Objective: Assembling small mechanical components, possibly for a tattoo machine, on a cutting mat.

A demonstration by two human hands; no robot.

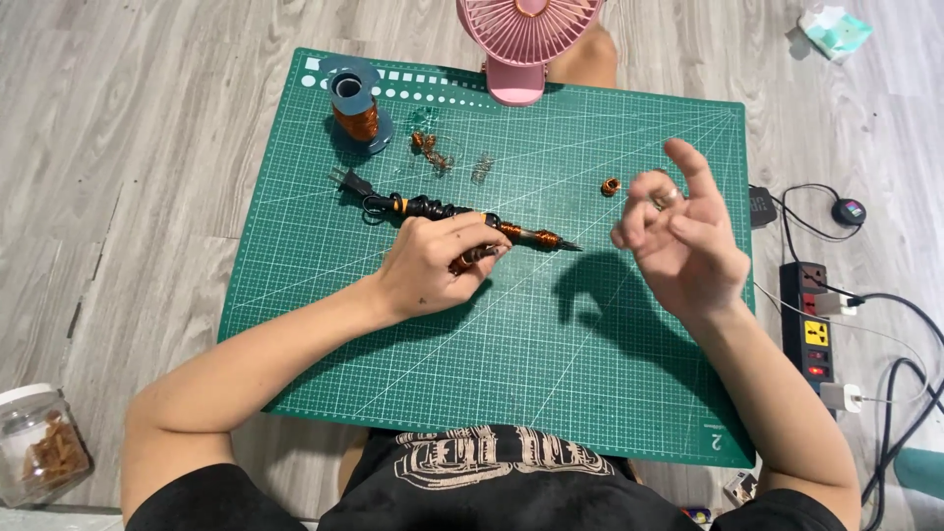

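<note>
My left hand [433,264] rests on a green cutting mat [590,374], fingers closed on a small dark rod wound with copper wire [474,258]. Just beyond it lies a black soldering iron [472,221] wrapped in copper wire, tip pointing right, its plug at the left end. My right hand [678,231] is raised above the mat's right side, fingers loosely curled; it seems to pinch something small and shiny, which I cannot make out. A small copper coil [611,186] lies just left of that hand.
A spool of copper wire [356,103] on a grey holder stands at the mat's far left. Copper scraps [433,149] lie near it. A pink fan [526,39] stands at the far edge. A power strip [814,329] with cables lies right; a jar [39,442] sits bottom left.
</note>
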